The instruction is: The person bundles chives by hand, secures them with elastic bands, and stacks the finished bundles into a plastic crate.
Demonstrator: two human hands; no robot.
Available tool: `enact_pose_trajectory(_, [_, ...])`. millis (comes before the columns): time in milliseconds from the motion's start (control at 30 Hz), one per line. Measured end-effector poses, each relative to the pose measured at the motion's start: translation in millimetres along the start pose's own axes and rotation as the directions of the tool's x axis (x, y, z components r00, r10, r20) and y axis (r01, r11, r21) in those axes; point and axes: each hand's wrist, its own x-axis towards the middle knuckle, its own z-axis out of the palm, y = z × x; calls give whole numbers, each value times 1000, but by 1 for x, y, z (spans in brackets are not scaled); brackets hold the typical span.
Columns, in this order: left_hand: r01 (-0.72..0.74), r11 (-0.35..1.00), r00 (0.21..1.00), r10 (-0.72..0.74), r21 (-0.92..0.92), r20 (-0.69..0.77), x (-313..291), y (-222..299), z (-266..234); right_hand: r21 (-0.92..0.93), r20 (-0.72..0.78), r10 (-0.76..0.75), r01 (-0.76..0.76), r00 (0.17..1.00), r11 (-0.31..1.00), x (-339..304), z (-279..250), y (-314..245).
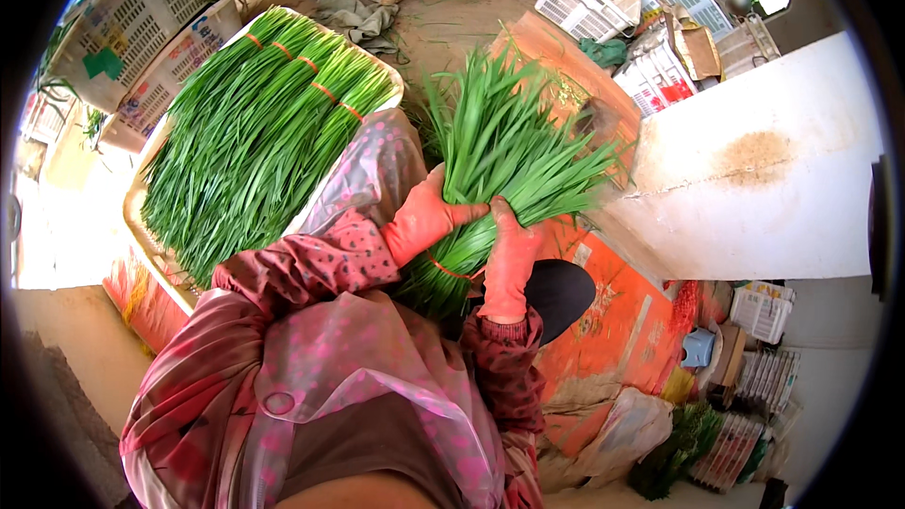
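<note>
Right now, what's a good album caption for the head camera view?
Gloved left hand and gloved right hand grip a bunch of green leaves beside a tray of banded bundles.

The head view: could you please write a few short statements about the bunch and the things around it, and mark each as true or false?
1. The left hand and the right hand both grip the leafy bunch. True.
2. The gloves are blue. False: they are orange-pink.
3. Banded green bunches lie in the tray on the person's left. True.
4. The bands on those bunches are white. False: they are orange-red.
5. The leafy bunch shows no band. False: a red band shows below the hands.
</note>
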Motion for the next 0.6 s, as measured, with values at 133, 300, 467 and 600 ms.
enact_pose_trajectory(133, [290, 779, 957, -252, -556, 145, 8, -4, -10, 59, 34, 159, -161, 987, 985, 4, -15, 0])
enact_pose_trajectory(300, [364, 724, 927, -339, -586, 158, 9, -19, -7, -182, 112, 161, -139, 981, 973, 15, -41, 3])
enact_pose_trajectory(467, [333, 748, 939, -316, -574, 133, 7, -7, -1, -411, -105, -191, 132, 976, 902, 16, -29, -78])
enact_pose_trajectory(600, [348, 784, 937, -302, -515, 174, 4, -4, -2, -536, 234, -145, 251, 962, 806, 14, -3, -71])
